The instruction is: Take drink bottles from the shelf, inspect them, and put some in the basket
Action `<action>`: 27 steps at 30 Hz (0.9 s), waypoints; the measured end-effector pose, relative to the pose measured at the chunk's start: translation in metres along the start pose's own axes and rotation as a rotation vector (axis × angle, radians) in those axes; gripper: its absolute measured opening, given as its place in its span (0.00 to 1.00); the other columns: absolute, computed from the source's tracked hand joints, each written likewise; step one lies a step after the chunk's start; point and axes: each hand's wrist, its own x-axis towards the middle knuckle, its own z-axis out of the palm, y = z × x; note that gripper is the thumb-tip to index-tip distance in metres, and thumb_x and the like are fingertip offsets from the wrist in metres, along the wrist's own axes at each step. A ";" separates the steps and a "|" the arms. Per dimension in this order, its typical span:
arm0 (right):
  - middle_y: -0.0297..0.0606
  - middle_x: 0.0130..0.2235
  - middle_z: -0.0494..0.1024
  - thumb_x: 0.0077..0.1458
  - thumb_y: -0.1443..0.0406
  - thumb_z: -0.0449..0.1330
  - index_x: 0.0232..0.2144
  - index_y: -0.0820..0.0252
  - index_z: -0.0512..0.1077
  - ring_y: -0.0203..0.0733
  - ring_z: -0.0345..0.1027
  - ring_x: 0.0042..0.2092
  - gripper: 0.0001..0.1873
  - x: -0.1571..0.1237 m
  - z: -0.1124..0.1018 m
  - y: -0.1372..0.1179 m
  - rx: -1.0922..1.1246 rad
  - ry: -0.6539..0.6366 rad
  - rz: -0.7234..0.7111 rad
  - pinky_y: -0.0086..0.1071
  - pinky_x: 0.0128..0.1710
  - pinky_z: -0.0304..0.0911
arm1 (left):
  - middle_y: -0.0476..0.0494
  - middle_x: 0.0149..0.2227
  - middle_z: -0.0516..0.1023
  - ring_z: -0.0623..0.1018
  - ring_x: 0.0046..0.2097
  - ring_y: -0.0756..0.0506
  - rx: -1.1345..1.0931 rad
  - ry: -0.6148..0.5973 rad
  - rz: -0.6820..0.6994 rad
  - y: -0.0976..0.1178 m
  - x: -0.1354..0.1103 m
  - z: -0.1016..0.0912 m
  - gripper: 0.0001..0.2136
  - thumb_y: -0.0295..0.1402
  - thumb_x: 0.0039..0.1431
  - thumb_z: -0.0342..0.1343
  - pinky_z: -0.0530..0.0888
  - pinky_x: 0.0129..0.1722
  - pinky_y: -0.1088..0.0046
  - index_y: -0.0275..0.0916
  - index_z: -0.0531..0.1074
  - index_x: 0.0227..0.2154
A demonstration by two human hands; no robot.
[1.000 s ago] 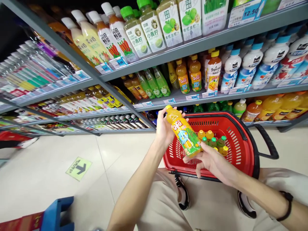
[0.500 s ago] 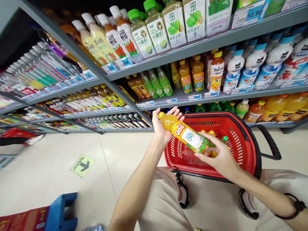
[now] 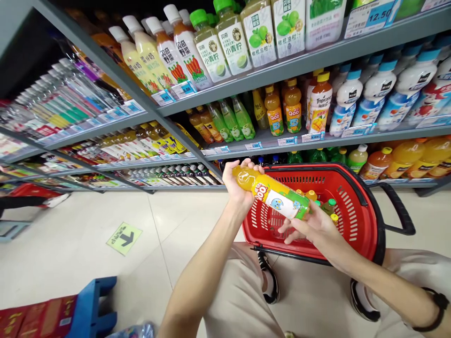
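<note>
An orange Qoo juice bottle (image 3: 273,195) lies nearly level between both hands, above the left rim of a red shopping basket (image 3: 355,220). My left hand (image 3: 237,184) wraps round its neck end. My right hand (image 3: 310,225) cups its bottom end from below, fingers closed on it. Several small bottles (image 3: 326,206) with yellow and green caps stand inside the basket, partly hidden by the held bottle.
Grey shelves (image 3: 282,72) full of juice and drink bottles run across the top and left. The basket's black handle (image 3: 400,211) sticks out right. A blue stool with a red box (image 3: 70,314) sits at the lower left. A green arrow sticker (image 3: 124,238) marks the floor.
The bottle has turned from tilted upright to almost level, its cap end swinging left. My right hand slid under its bottom end; my left closed round the neck.
</note>
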 end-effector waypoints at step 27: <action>0.43 0.68 0.68 0.56 0.61 0.74 0.67 0.49 0.63 0.52 0.67 0.65 0.41 -0.004 -0.017 0.009 -0.369 0.119 -0.242 0.44 0.60 0.74 | 0.31 0.47 0.83 0.81 0.40 0.43 0.291 -0.177 -0.003 0.001 0.013 -0.017 0.28 0.46 0.59 0.52 0.78 0.47 0.66 0.28 0.78 0.52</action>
